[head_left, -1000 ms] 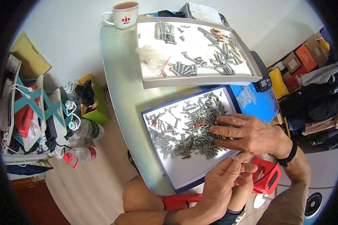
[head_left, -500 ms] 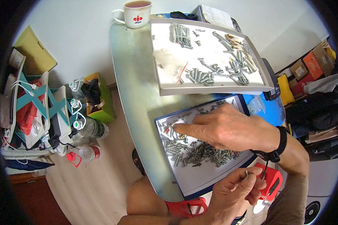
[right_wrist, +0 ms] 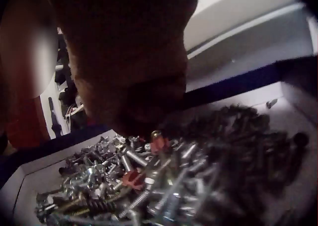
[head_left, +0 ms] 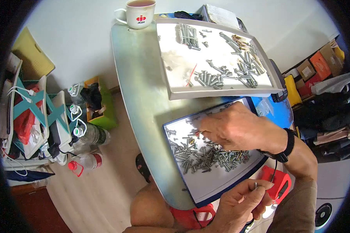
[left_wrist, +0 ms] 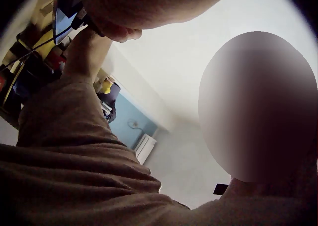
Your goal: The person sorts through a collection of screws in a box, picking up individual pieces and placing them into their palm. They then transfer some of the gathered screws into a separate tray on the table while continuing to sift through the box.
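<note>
A shallow white box with a dark blue rim (head_left: 229, 190) holds a heap of small silver screws (head_left: 206, 155). My right hand (head_left: 235, 126) is over the far part of this box, fingers bent down toward the heap. In the right wrist view the hand (right_wrist: 129, 77) is dark above the screws (right_wrist: 144, 191), and I cannot tell whether its fingertips pinch one. Small red pieces (right_wrist: 132, 179) lie among them. By the box's near right corner, my left hand (head_left: 241, 200) pinches a small screw (head_left: 255, 185) between thumb and forefinger.
Behind the box stands a larger white tray (head_left: 221, 91) with sorted bolts (head_left: 210, 79) and a plastic bag (head_left: 173, 62). A filled cup (head_left: 140, 17) stands at the table's (head_left: 134, 77) far left corner. Water bottles (head_left: 91, 134) stand on the floor to the left.
My right hand has gone from the heap's right side to its far left, then drawn back slightly rightward with its forefinger bending. The left hand keeps the small screw near the box's corner.
</note>
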